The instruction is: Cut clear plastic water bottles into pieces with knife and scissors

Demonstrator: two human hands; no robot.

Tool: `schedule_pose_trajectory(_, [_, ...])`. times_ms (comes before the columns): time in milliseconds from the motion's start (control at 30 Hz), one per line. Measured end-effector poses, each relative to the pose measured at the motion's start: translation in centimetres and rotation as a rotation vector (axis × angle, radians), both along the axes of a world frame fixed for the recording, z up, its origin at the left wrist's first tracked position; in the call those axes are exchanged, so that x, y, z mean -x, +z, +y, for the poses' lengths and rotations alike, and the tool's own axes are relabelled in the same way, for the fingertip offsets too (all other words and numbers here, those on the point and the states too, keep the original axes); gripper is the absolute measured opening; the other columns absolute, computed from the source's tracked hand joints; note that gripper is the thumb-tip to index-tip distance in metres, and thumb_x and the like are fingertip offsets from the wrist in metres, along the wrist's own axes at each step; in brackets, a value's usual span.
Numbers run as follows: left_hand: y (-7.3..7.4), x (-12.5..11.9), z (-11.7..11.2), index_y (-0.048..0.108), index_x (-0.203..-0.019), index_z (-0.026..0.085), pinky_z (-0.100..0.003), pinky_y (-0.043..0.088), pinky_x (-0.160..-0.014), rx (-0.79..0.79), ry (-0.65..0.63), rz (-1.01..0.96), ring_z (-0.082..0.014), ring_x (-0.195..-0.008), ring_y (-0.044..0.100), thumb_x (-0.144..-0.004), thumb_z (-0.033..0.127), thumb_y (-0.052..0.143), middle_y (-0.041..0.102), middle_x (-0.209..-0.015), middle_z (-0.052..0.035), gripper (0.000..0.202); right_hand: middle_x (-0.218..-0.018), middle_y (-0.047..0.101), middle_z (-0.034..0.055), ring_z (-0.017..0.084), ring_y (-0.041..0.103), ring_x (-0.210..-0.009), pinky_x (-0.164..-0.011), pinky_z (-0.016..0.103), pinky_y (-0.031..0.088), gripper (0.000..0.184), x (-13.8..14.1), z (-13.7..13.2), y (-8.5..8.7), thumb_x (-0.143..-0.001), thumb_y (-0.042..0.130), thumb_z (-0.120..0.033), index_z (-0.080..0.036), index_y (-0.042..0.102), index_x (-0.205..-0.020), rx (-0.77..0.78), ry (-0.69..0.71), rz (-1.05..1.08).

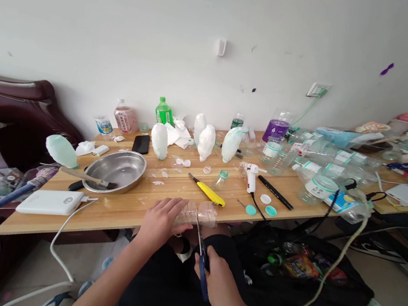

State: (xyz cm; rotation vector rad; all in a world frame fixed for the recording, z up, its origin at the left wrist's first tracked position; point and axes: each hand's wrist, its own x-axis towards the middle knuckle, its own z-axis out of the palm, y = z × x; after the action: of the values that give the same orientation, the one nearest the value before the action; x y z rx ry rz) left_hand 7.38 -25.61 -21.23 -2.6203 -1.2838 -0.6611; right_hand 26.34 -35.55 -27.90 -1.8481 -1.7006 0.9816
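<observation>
My left hand (161,220) is wrapped round a clear plastic bottle piece (201,213), held on its side just in front of the wooden table's (124,202) near edge. My right hand (218,281) grips blue-handled scissors (201,251), whose blades reach up into the bottle piece. A yellow utility knife (208,190) lies on the table just beyond the bottle.
On the table stand a steel bowl (118,169) with a brush, a white power bank (51,201) with cable, several paper-covered bottles (205,142), a black phone (141,143), a glue gun (251,176), loose teal caps (271,210) and many empty bottles (317,184) at right. A black bag (304,278) sits on the floor.
</observation>
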Motion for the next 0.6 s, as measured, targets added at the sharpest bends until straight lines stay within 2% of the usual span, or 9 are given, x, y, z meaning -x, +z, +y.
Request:
schedule_pose_trajectory(100, [0.0, -0.1, 0.4, 0.058, -0.128, 0.022, -0.036, 0.05, -0.088, -0.003, 0.0, 0.011, -0.0248, -0.107, 0.065, -0.086, 0.057, 0.057, 0.07, -0.121, -0.0093, 0.055, -0.067, 0.065, 0.0066, 0.021, 0.061, -0.061, -0.059, 0.028, 0.038, 0.021, 0.2, 0.0, 0.3, -0.094, 0.044, -0.035, -0.022, 0.051, -0.079, -0.044, -0.016, 0.052])
schedule_pose_trajectory(200, [0.0, -0.2, 0.7, 0.059, -0.127, 0.022, -0.036, 0.05, -0.087, -0.001, 0.005, 0.017, -0.0248, -0.106, 0.065, -0.085, 0.058, 0.057, 0.07, -0.12, -0.009, 0.055, -0.064, 0.063, 0.0047, 0.02, 0.06, -0.058, -0.057, 0.027, 0.038, 0.026, 0.1, 0.0, 1.0, -0.095, 0.042, -0.04, -0.023, 0.048, -0.077, -0.005, 0.001, 0.135])
schedule_pose_trajectory(333, [0.2, -0.2, 0.7, 0.059, -0.127, 0.021, -0.037, 0.049, -0.088, -0.03, -0.034, 0.038, -0.0244, -0.106, 0.065, -0.086, 0.057, 0.058, 0.07, -0.121, -0.0083, 0.055, -0.074, 0.066, 0.005, 0.02, 0.064, -0.068, -0.062, 0.027, 0.042, 0.029, -0.4, 0.2, 2.2, -0.095, 0.041, -0.048, -0.022, 0.048, -0.084, 0.033, 0.077, 0.224])
schedule_pose_trajectory(467, [0.2, -0.2, 0.1, 0.058, -0.129, 0.019, -0.037, 0.047, -0.09, -0.08, -0.061, 0.062, -0.0254, -0.108, 0.064, -0.087, 0.054, 0.057, 0.069, -0.123, -0.0101, 0.055, -0.083, 0.068, 0.0079, 0.022, 0.066, -0.078, -0.069, 0.029, 0.045, 0.03, -0.7, 0.5, 3.1, -0.095, 0.041, -0.05, -0.022, 0.048, -0.089, 0.028, 0.12, 0.226])
schedule_pose_trajectory(600, [-0.4, -0.3, -0.4, 0.056, -0.131, 0.017, -0.038, 0.045, -0.094, -0.157, -0.036, 0.044, -0.0261, -0.109, 0.064, -0.088, 0.05, 0.058, 0.069, -0.124, -0.0106, 0.054, -0.08, 0.069, 0.0088, 0.022, 0.067, -0.073, -0.066, 0.029, 0.044, 0.033, -0.3, 0.4, 2.8, -0.096, 0.038, -0.051, -0.021, 0.05, -0.088, 0.01, 0.095, 0.174])
